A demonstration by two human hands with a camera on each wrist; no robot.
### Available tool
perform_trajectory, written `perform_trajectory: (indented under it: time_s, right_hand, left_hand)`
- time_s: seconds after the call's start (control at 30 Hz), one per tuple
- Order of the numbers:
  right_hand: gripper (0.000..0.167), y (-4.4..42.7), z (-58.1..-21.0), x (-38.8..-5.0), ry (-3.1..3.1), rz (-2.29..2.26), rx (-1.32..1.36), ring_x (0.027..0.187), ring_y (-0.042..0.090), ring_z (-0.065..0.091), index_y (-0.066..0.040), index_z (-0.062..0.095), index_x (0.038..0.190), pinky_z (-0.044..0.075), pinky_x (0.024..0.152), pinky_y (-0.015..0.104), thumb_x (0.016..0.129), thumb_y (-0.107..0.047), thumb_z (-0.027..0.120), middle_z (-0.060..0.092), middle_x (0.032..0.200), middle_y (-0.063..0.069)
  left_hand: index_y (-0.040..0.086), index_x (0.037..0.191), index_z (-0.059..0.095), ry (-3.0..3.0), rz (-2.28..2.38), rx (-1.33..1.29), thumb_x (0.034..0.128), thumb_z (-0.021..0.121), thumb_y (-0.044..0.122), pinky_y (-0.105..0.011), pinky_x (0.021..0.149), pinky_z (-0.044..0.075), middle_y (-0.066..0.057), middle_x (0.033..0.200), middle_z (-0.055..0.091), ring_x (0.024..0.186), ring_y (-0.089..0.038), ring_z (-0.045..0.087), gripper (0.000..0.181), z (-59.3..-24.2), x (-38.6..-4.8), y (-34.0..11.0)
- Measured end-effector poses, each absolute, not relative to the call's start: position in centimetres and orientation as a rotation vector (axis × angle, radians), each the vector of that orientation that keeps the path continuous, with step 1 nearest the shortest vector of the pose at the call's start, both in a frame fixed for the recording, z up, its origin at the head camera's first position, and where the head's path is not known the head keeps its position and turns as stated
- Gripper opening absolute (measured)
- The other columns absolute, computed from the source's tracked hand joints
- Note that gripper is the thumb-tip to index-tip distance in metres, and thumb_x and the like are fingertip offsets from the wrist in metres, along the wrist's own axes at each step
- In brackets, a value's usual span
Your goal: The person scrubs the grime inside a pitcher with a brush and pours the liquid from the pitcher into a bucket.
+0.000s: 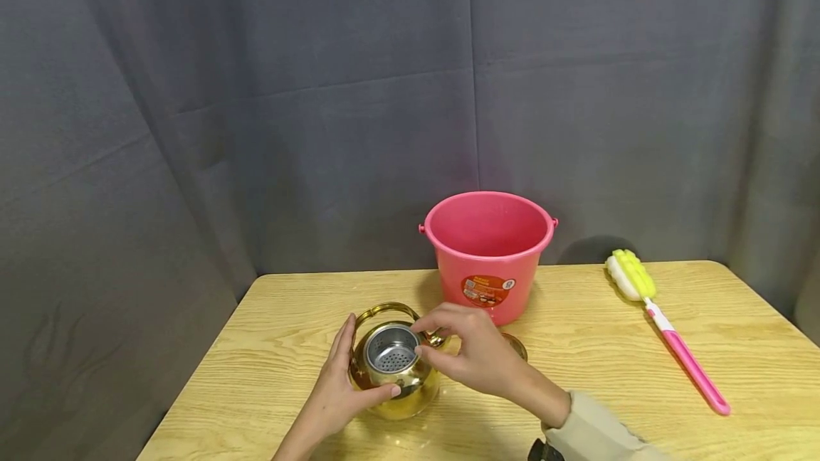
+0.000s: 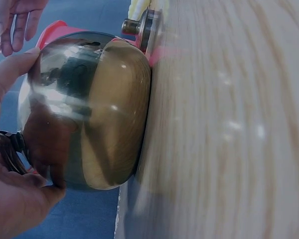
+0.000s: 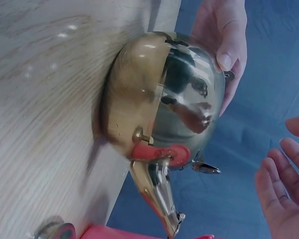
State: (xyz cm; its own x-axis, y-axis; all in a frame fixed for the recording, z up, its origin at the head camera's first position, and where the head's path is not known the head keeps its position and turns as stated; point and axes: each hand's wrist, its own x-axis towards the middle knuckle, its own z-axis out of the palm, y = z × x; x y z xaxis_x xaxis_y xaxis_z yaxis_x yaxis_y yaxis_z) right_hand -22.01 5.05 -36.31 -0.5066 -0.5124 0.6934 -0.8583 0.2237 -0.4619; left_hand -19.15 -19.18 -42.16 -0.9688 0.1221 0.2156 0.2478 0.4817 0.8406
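Gold kettle (image 1: 402, 406), mirror-polished, round-bellied, upright on worktop (image 1: 256, 354), nearer left edge than right. Grey metal strainer (image 1: 392, 360), perforated base, seated in its mouth; arched gold handle (image 1: 387, 306) behind. Left hand (image 1: 336, 391) grips the body, thumb and fingers wide apart. Right hand (image 1: 475, 351) above strainer, fingers loosely spread, apart from it.

Over on the table (image 1: 250, 361), the kettle (image 1: 419, 379) sits left of the middle, the strainer (image 1: 392, 354) in its mouth. The left hand (image 1: 339, 390) is on its left side; the right hand (image 1: 477, 351) hovers above, right of the mouth. Just right of the kettle lies the lid (image 1: 517, 346), in front of the bucket (image 1: 451, 272), which stands behind the kettle, slightly right, with the curtain (image 1: 359, 112) at its back. Well to the right lies the brush (image 1: 679, 351), head toward the back, handle end nearer the front.
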Motion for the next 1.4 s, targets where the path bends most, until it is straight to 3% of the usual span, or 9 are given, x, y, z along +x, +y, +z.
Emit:
perform_trajectory:
  time_s: [0.2, 0.53, 0.8, 1.4]
  right_hand:
    - [0.022, 4.3, -36.6, -22.1, -2.090, 1.178, 1.317, 0.083, 0.015, 0.064, -0.010, 0.072, 0.101, 0.053, 0.074, 0.029, 0.081, -0.003, 0.074, 0.069, 0.096, -0.004]
    - [0.017, 3.4, -37.5, -22.1, -2.227, 1.119, 1.375, 0.097, 0.009, 0.063, -0.008, 0.073, 0.102, 0.051, 0.083, 0.028, 0.085, -0.009, 0.071, 0.070, 0.101, -0.004]
    - [0.017, 2.9, -38.2, -22.1, -2.241, 1.086, 1.365, 0.099, 0.009, 0.063, -0.008, 0.073, 0.101, 0.050, 0.086, 0.028, 0.085, -0.010, 0.071, 0.070, 0.101, -0.004]
    - [0.013, 2.1, -39.0, -22.4, -2.241, 0.978, 1.381, 0.088, 0.006, 0.061, -0.008, 0.073, 0.095, 0.049, 0.078, 0.023, 0.082, -0.009, 0.071, 0.069, 0.093, -0.005]
  left_hand:
    - [0.020, 0.158, 0.007, -2.604, -1.483, -0.320, 0.0688, 0.087, 0.043, -0.063, 0.105, 0.025, -0.015, 0.159, 0.009, 0.140, -0.042, 0.018, 0.122, -42.2, -19.2, -19.2]
    - [0.020, 0.157, 0.006, -2.635, -1.448, -0.305, 0.0705, 0.086, 0.045, -0.066, 0.104, 0.023, -0.015, 0.160, 0.008, 0.141, -0.042, 0.016, 0.121, -42.0, -19.2, -19.3]
    - [0.020, 0.157, 0.005, -2.630, -1.464, -0.310, 0.0704, 0.086, 0.045, -0.065, 0.104, 0.023, -0.015, 0.160, 0.007, 0.141, -0.041, 0.015, 0.121, -42.0, -19.2, -19.3]
    - [0.016, 0.157, 0.007, -2.598, -1.462, -0.337, 0.0694, 0.087, 0.044, -0.062, 0.106, 0.024, -0.015, 0.159, 0.010, 0.141, -0.040, 0.016, 0.122, -42.2, -19.2, -19.3]
